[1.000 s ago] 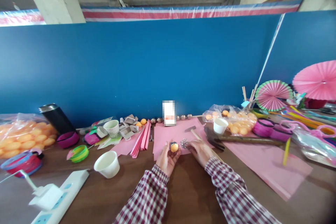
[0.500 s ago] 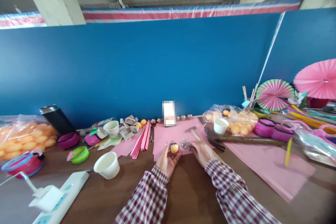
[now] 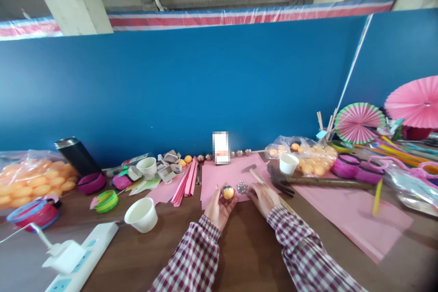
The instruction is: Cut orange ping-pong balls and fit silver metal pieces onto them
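Note:
My left hand cradles an orange ping-pong ball, its fingers curled around the sides. Shiny silver covers the ball's upper part. Just right of it, a small heap of silver pieces that look like thumbtacks lies on pink paper. My right hand rests beside this heap with bent fingers, the fingertips close together at its right edge. Whatever may be between them is too small to make out. A hammer lies on the paper, its handle running under my right hand.
Several silver balls line the back near a blurred white card. White cups stand on both sides. Bags of orange balls, a black flask, a power strip, and a wooden-handled tool lie around.
The view has shifted very slightly. My left hand still holds the ball, and my right fingers have barely moved beside the silver heap.

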The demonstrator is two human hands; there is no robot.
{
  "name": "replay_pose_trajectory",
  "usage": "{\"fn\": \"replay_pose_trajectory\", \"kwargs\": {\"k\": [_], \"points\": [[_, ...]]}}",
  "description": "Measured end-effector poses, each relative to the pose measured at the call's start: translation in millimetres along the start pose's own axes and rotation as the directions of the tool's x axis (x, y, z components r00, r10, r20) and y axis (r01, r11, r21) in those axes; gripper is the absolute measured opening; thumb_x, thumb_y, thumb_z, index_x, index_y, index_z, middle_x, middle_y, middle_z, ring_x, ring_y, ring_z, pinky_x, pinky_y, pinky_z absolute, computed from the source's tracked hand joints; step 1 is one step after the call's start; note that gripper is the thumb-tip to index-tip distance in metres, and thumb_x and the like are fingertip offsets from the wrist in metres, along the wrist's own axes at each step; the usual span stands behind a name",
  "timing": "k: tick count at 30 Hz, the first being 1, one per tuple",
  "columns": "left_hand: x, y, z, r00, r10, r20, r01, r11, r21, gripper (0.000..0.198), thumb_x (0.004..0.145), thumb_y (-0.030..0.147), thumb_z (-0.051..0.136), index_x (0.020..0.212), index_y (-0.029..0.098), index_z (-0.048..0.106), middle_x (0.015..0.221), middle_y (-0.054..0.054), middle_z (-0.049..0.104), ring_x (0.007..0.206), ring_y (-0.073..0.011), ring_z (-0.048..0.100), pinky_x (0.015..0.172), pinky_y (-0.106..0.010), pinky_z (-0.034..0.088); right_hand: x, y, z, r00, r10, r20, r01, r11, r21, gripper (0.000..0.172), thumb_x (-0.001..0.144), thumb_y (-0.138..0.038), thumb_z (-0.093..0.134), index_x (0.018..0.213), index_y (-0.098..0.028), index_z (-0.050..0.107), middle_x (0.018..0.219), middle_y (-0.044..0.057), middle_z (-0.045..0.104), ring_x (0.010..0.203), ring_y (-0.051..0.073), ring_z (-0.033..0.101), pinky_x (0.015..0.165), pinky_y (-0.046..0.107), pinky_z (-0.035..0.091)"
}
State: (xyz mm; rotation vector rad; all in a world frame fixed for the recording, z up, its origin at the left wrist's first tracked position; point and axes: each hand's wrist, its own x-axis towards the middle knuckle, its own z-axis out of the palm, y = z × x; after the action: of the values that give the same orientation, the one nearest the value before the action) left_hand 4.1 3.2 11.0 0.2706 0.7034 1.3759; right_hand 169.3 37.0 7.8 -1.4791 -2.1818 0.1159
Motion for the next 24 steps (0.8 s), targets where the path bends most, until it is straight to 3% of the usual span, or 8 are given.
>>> {"fn": "replay_pose_trajectory", "kwargs": {"k": [10,19,24], "points": [[0.0,1.8,0.4,1.0,0.0,-0.004,0.0,1.0,0.011,0.04,0.076,0.038,0.05,0.104,0.01,0.054,0.081,-0.012,0.064,0.074,-0.0168,0.062,0.07,-0.028,0.051,1.0,2.9,-2.7,0.998,0.001,0.056,-0.003,0.999,0.046,0.012,0.076,-0.023,0.048,0.074,-0.02,0.06,0.074,0.003,0.06,0.074,0.015,0.055,0.067,0.024,0.038],[-0.7,0.3,0.1,1.0,0.015,0.015,-0.016,0.999,0.036,0.036,0.079,0.034,0.047,0.107,0.012,0.053,0.088,-0.012,0.063,0.081,-0.0179,0.062,0.072,-0.028,0.05,1.2,0.3,-4.0,0.998,0.049,-0.037,-0.045,0.993,0.106,0.015,0.078,-0.025,0.044,0.072,-0.021,0.057,0.074,0.002,0.061,0.071,0.015,0.056,0.063,0.024,0.038],[0.5,-1.6,-3.0,0.998,0.023,0.06,-0.025,0.999,0.036,0.033,0.078,0.022,0.05,0.109,0.013,0.052,0.091,-0.012,0.063,0.083,-0.0181,0.062,0.076,-0.028,0.049,1.9,0.3,-1.0,0.982,0.091,-0.164,-0.054,0.975,0.214,0.015,0.079,-0.025,0.041,0.075,-0.021,0.055,0.078,0.003,0.062,0.071,0.015,0.057,0.062,0.025,0.041]]}}
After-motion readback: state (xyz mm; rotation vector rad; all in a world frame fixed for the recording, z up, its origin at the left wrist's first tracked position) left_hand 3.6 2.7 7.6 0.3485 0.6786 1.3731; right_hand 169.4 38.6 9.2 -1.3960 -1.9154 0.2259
